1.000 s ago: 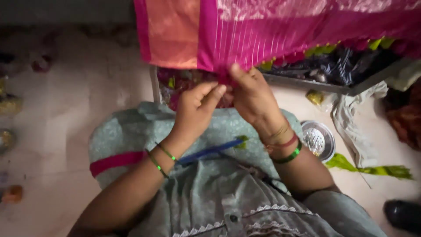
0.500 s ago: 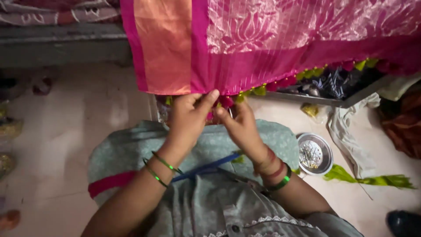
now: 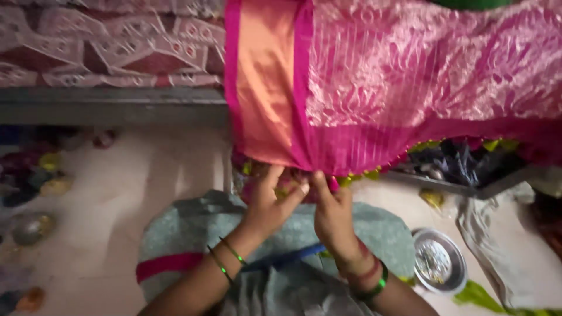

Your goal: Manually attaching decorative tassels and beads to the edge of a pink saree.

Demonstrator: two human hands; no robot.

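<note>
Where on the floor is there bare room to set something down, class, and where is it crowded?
Bare floor lies between the grey ledge, the pink cloth and the lap. Crowded: trinkets at far left, and at right the steel dish, tray and grey rag.

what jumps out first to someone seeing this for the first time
The bright pink cloth with its orange band hangs across the top right of the view and catches the eye first. Just under its lower edge, at centre, the left hand and right hand meet at a fringe of small yellow-green tassels, both wrists ringed with green bangles. Lower right, a round metal dish sits on the pale floor.
</note>
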